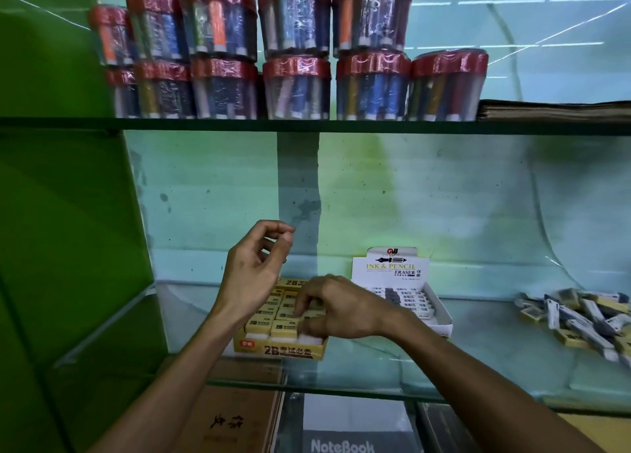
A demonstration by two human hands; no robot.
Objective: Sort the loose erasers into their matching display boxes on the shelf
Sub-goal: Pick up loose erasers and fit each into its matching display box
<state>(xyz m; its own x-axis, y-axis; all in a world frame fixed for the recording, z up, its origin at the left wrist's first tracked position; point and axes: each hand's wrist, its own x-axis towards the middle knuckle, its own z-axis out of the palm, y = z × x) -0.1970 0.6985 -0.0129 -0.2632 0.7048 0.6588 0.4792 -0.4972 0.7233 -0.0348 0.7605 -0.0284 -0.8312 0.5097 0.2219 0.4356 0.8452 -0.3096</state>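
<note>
Right hand (pixel 336 307) is pressing curled fingertips onto a yellow eraser (pixel 290 313), seating it in the yellow 2B box (pixel 278 348) near the glass shelf (pixel 375 377) front edge. Left hand (pixel 254 268) is hovering above, loosely curled, apparently empty. Loose erasers (pixel 580 319) are waiting at the shelf's right end, beyond the white ink-and-pencil box (pixel 392 268).

Glossy glass shelf (pixel 375 377), centre; matt cardboard display boxes (pixel 278 348) upon it; shiny plastic-wrapped tubs (pixel 295 87), top; paper-sleeved erasers (pixel 580 316), right.
</note>
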